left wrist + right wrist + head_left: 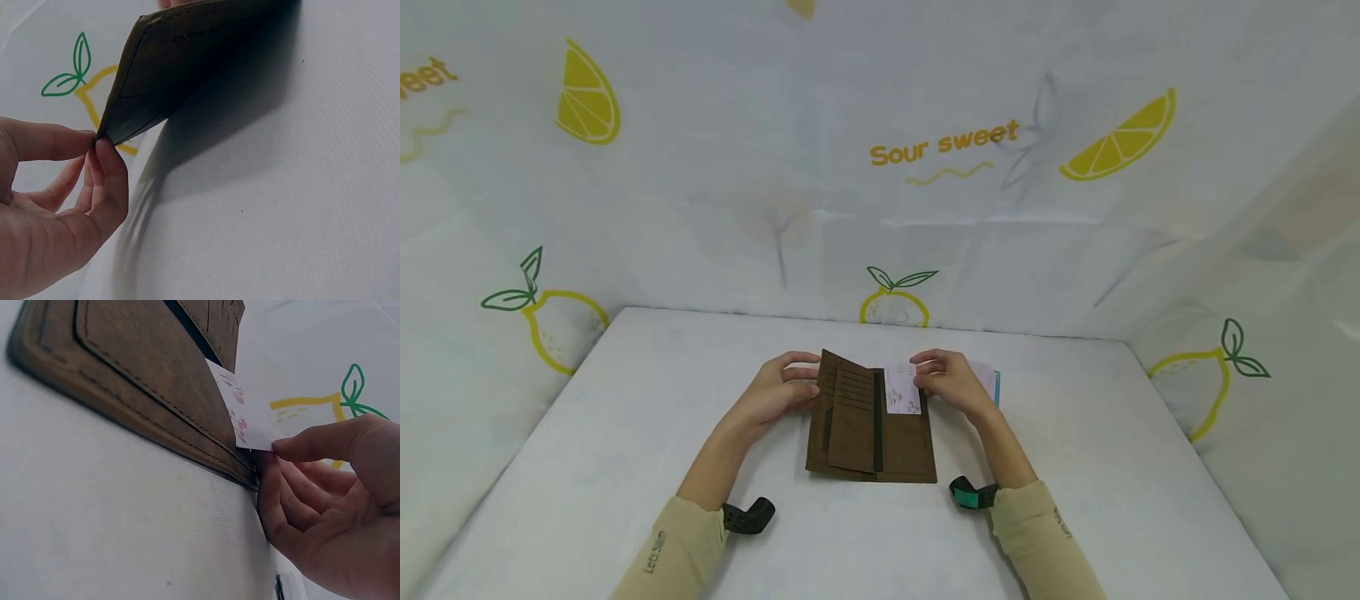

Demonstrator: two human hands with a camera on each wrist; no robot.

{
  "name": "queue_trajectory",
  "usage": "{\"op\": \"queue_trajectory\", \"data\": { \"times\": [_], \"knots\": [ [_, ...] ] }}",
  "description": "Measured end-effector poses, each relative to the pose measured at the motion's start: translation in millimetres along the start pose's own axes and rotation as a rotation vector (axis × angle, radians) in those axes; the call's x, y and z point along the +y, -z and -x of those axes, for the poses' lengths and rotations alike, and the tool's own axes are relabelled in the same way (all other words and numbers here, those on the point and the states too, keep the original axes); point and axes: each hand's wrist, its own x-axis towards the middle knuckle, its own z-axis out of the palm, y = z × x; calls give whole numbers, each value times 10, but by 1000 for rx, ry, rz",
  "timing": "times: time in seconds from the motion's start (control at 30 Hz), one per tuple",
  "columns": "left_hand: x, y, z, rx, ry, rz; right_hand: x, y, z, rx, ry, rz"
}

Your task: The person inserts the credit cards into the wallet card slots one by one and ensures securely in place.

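Observation:
A brown long wallet lies unfolded on the white table, its left flap raised off the surface and showing card slots. My left hand pinches the edge of that flap between thumb and fingers, which the left wrist view shows at the flap's corner. Over the right half of the wallet is a white card with a pink flower print. Thumb and fingers of my right hand pinch the card's edge. In the right wrist view the card lies against the wallet's stitched right panel.
Behind my right hand lies a pale, flat item with a blue edge, mostly hidden. A white sheet printed with lemons hangs at the table's back and sides. Each wrist wears a black strapped device.

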Motion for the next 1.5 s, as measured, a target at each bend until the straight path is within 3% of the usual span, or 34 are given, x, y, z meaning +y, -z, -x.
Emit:
{"op": "queue_trajectory", "data": {
  "times": [0.4,0.93,1.5],
  "knots": [
    [-13,22,7,5,-3,5,-51,4,11,-47,13,70],
    [-15,-5,13,-1,3,-11,-3,61,36,-156,134,158],
    [6,-2,23,-8,2,-8,9,79,41,-203,115,146]
  ]
}}
